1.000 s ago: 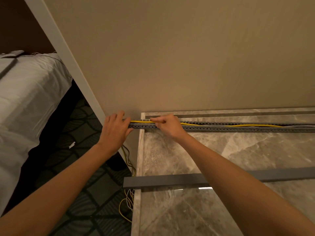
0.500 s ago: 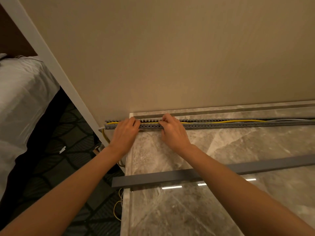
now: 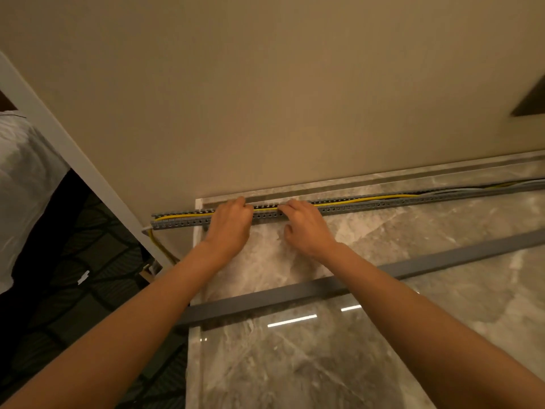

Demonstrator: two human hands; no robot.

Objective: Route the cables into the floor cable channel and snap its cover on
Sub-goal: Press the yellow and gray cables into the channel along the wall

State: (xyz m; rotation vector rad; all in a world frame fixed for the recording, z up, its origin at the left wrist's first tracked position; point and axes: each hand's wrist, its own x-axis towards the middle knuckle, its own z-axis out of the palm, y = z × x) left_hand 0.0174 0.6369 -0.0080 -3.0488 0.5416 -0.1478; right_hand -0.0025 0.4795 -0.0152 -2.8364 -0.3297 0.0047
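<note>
A grey slotted cable channel (image 3: 368, 205) runs along the foot of the wall, and its left end juts past the marble edge. A yellow cable (image 3: 374, 198) lies inside it and drops out of the left end toward the carpet. My left hand (image 3: 228, 227) has its fingers curled over the channel. A short way to its right, my right hand (image 3: 306, 230) presses its fingertips onto the channel top where the yellow cable runs, thumb held apart. The grey cover strip (image 3: 442, 256) lies loose on the marble, under my forearms.
The beige wall (image 3: 295, 113) stands right behind the channel. The marble floor (image 3: 324, 364) ends at a left edge, with dark patterned carpet (image 3: 73, 290) beyond it. A white bed (image 3: 20, 187) and a white frame post (image 3: 73, 160) are on the left. Grey and white cables (image 3: 472, 188) lie in the channel's right part.
The view has shifted right and up. Both hands slid rightward along the channel; the right hand went from pinching the yellow cable to pressing on it. More of the channel's left end shows.
</note>
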